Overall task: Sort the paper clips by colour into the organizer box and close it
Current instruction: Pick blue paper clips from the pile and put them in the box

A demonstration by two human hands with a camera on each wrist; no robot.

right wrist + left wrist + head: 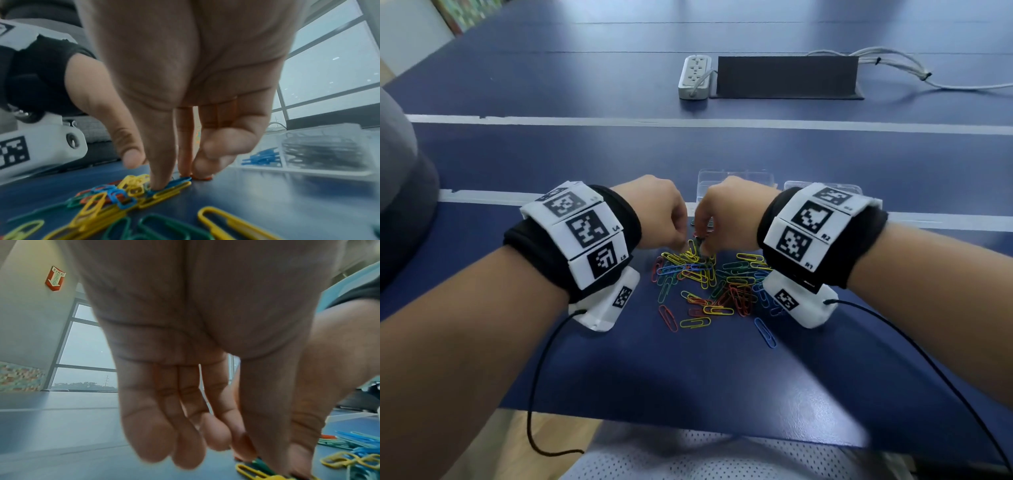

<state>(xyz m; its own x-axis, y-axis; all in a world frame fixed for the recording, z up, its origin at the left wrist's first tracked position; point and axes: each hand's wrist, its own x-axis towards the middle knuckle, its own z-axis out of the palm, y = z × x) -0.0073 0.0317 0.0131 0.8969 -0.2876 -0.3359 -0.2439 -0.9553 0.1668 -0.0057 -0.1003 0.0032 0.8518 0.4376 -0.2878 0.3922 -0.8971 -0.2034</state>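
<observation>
At the near table edge [722, 394] | paper clips [709, 284] in loose pile | both hands at its far side | left hand [654, 209] fingers curled, grip unclear | right hand [729, 209] fingertips [158, 183] pressing clips | organizer box [736, 181] just beyond, open.

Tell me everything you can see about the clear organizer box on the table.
The organizer box looks like clear plastic, split by see-through walls into compartments. It sits flat on the blue table just beyond the loose pile of paper clips, mostly hidden behind both hands in the head view. The right wrist view shows one compartment holding blue clips and the one beside it dark clips. Whether its lid is open cannot be told. Neither hand touches it.
</observation>
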